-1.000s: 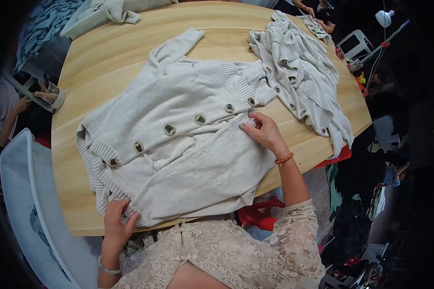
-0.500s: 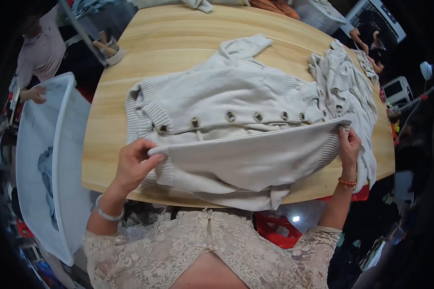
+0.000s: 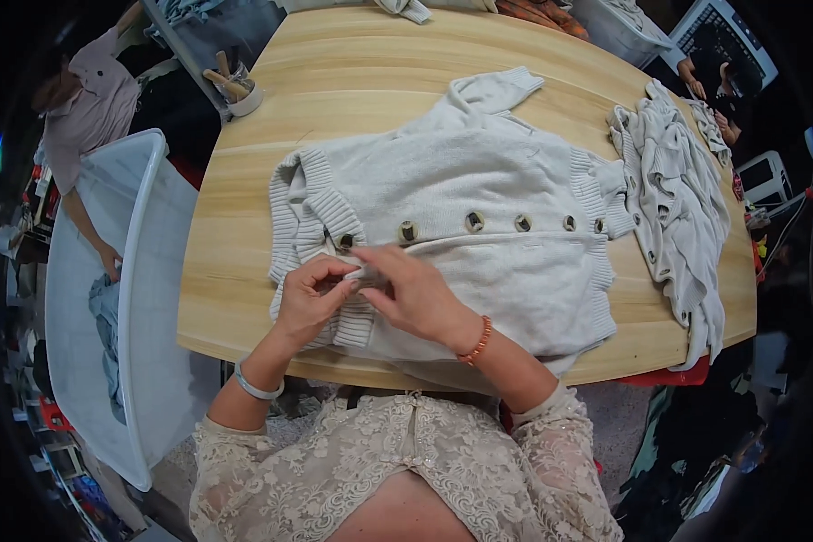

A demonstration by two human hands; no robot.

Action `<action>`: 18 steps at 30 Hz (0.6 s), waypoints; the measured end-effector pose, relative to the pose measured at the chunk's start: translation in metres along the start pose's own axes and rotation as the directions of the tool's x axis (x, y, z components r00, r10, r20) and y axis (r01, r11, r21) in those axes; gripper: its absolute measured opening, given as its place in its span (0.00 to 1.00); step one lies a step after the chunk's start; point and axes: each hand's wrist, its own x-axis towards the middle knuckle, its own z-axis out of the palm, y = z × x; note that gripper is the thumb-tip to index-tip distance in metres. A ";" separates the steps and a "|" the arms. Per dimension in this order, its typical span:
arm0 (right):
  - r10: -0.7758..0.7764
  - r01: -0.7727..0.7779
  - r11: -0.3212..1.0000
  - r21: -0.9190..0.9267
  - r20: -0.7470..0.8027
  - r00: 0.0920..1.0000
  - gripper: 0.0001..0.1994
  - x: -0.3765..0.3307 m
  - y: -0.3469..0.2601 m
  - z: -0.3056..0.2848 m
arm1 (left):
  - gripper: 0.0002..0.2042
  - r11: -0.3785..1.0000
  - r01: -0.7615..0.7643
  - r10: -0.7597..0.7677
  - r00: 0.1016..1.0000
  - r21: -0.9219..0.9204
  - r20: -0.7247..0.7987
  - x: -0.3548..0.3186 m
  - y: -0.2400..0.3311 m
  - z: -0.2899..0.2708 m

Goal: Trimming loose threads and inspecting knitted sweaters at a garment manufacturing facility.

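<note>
An off-white knitted cardigan (image 3: 479, 176) lies on the table in front of me, its ribbed collar or hem at the left. Dark, round buttons (image 3: 474, 220) run in a row across its middle. With finger and thumb, my left hand (image 3: 314, 294) pinches the near front edge by the leftmost button. Right against it, my right hand (image 3: 417, 294) is closed on the same edge, its fingers curled over the cloth and slightly blurred. Both hands partly hide the fabric between them.
A second off-white garment (image 3: 673, 194) lies crumpled at the table's right. A tub of wooden-handled tools (image 3: 242, 99) stands at the far left edge. Beside the table, a co-worker's hand (image 3: 110, 262) reaches into a white bin (image 3: 144, 361) holding grey-blue cloth (image 3: 107, 334).
My right hand has left the cardigan's right end and come across to my left hand. The lifted front panel now lies down against the button row. The co-worker's arm reaches lower into the bin.
</note>
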 end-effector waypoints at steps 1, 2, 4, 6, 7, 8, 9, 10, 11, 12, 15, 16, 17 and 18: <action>0.020 -0.017 0.998 -0.061 0.047 0.999 0.14 0.003 0.007 0.008 | 0.06 1.000 -0.025 0.025 1.000 0.015 -0.004 -0.001 0.001 -0.001; 0.043 -0.032 0.992 -0.124 0.092 0.995 0.12 0.006 0.014 0.014 | 0.06 1.000 -0.023 0.023 1.000 0.018 -0.001 -0.003 0.001 -0.003; 0.069 -0.064 0.996 -0.062 0.093 0.993 0.09 0.007 0.021 0.016 | 0.05 0.993 0.003 0.000 1.000 0.122 -0.029 -0.007 -0.001 -0.005; 0.180 -0.184 0.983 0.026 0.116 0.977 0.08 0.006 0.017 0.015 | 0.04 0.985 0.022 -0.013 0.998 0.169 -0.054 -0.008 -0.003 -0.007; 0.180 -0.184 0.983 0.025 0.119 0.976 0.08 0.004 0.018 0.016 | 0.04 0.987 0.059 -0.053 0.998 0.152 -0.045 -0.008 -0.004 -0.008; 0.180 -0.185 0.982 0.031 0.108 0.978 0.08 0.003 0.019 0.017 | 0.04 0.986 0.096 -0.092 0.995 0.135 -0.035 -0.006 -0.004 -0.009; 0.181 -0.186 0.982 0.037 0.097 0.979 0.08 0.002 0.021 0.018 | 0.04 0.986 0.096 -0.092 0.995 0.133 -0.036 -0.003 -0.001 -0.011; 0.183 -0.187 0.982 0.035 0.096 0.978 0.08 0.001 0.022 0.019 | 0.05 0.974 0.042 -0.048 0.999 0.221 0.022 0.000 0.005 -0.015; 0.152 -0.151 0.988 -0.018 0.098 0.984 0.09 0.000 0.022 0.019 | 0.06 0.952 -0.017 -0.010 0.996 0.304 0.085 0.005 0.009 -0.017; 0.121 -0.115 0.991 -0.071 0.100 0.988 0.09 -0.001 0.022 0.019 | 0.08 0.950 -0.071 0.068 0.998 0.305 0.019 0.012 0.011 -0.016; 0.033 -0.025 0.989 -0.145 0.056 0.998 0.08 -0.004 0.016 0.025 | 0.11 0.901 -0.183 0.238 0.966 0.395 -0.096 0.031 0.018 -0.009; 0.030 -0.022 0.989 -0.148 0.052 0.998 0.08 -0.005 0.016 0.025 | 0.10 0.863 -0.157 0.203 0.978 0.481 -0.046 0.038 0.012 -0.009; 0.021 -0.013 0.987 -0.158 0.053 0.998 0.10 -0.006 0.017 0.025 | 0.10 0.815 -0.136 0.164 0.986 0.563 0.000 0.041 0.009 -0.010; 0.013 -0.003 0.986 -0.168 0.054 0.998 0.11 -0.007 0.016 0.026 | 0.10 0.814 -0.142 0.169 0.986 0.564 0.003 0.042 0.009 -0.010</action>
